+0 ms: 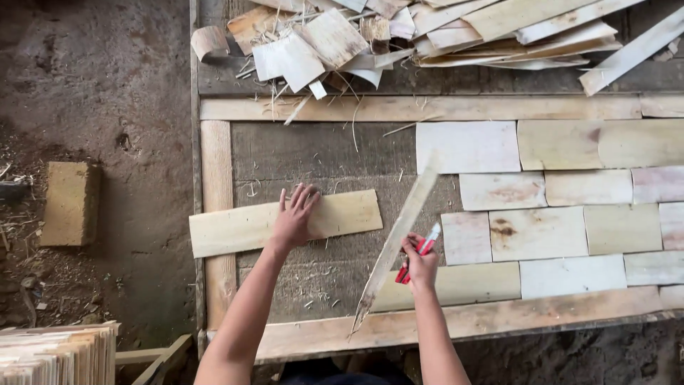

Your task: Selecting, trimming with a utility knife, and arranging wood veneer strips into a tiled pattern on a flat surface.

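My left hand [295, 216] lies flat, fingers spread, on a long pale veneer sheet [349, 211] that rests across the left part of a wooden work frame [216, 171]. My right hand [422, 264] grips a red utility knife [426, 246] with its blade pointing up and to the right. A thin, narrow offcut strip [396, 241] stands tilted next to that hand, touching the knife area and reaching down to the frame's near rail. To the right, several pale veneer pieces [537, 233] lie fitted side by side in rows.
A pile of loose veneer scraps [427, 32] covers the far end of the bench. A stack of sheets [57, 354] sits at the lower left. A wooden block [70, 203] lies on the dirt floor [107, 85] to the left.
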